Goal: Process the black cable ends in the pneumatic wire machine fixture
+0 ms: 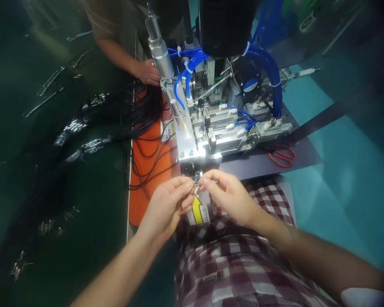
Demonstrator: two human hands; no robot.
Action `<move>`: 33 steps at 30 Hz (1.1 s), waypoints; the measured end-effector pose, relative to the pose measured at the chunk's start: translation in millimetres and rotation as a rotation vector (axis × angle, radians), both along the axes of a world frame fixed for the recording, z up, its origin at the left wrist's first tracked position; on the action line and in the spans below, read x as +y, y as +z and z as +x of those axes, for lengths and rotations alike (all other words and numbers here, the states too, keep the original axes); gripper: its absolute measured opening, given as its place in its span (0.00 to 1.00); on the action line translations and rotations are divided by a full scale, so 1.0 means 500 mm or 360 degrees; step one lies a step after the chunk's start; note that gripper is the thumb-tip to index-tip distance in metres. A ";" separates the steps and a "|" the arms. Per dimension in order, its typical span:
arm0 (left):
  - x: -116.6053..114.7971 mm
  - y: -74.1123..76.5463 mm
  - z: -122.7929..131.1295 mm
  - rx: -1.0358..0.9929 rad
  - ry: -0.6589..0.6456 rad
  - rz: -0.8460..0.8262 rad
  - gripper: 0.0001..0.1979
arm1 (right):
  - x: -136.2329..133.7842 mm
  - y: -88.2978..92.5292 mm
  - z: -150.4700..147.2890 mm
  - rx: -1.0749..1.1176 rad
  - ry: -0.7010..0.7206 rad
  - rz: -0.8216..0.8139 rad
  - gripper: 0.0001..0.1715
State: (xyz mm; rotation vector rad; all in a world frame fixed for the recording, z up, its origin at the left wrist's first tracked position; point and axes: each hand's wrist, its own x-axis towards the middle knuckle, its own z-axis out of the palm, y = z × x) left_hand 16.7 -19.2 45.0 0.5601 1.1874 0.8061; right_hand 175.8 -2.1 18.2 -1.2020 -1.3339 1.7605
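My left hand (pixel 166 207) and my right hand (pixel 227 194) meet just below the front of a metal machine (pixel 205 132) with blue air hoses. Both pinch a small thin wire end (pixel 196 182) between thumb and forefinger, fingertips almost touching. Under my hands sits a white label with a yellow arrow (pixel 199 211). Black cables (pixel 147 157) trail from the left across an orange mat (pixel 147 187).
Another person's hand (pixel 149 71) rests at the back left by a silver cylinder (pixel 160 51). Red-handled scissors (pixel 283 155) lie on the dark plate to the right. Bundles of cables with metal plugs (pixel 83 136) cover the green table at left. My checked clothing fills the bottom.
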 end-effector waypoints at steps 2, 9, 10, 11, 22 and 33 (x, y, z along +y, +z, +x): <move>0.002 0.002 0.001 0.0011 0.0011 -0.0003 0.11 | -0.002 -0.003 -0.002 -0.0117 -0.0030 0.0087 0.10; -0.024 -0.010 0.019 0.0729 0.0125 0.0507 0.06 | -0.006 -0.006 -0.027 -0.0111 -0.0096 0.0164 0.09; -0.028 -0.012 0.019 0.0906 0.0175 0.0668 0.05 | -0.007 -0.005 -0.030 -0.0091 -0.0109 0.0161 0.09; -0.029 -0.013 0.019 0.1007 0.0205 0.0758 0.04 | -0.008 -0.005 -0.032 -0.0086 -0.0124 0.0163 0.09; 0.009 -0.011 -0.008 -0.0079 0.0113 -0.0069 0.08 | 0.004 -0.010 -0.013 -0.0095 -0.0149 0.0138 0.11; 0.000 -0.010 -0.007 -0.0093 0.0118 -0.0022 0.07 | 0.012 -0.003 -0.019 -0.0136 -0.0005 0.0037 0.06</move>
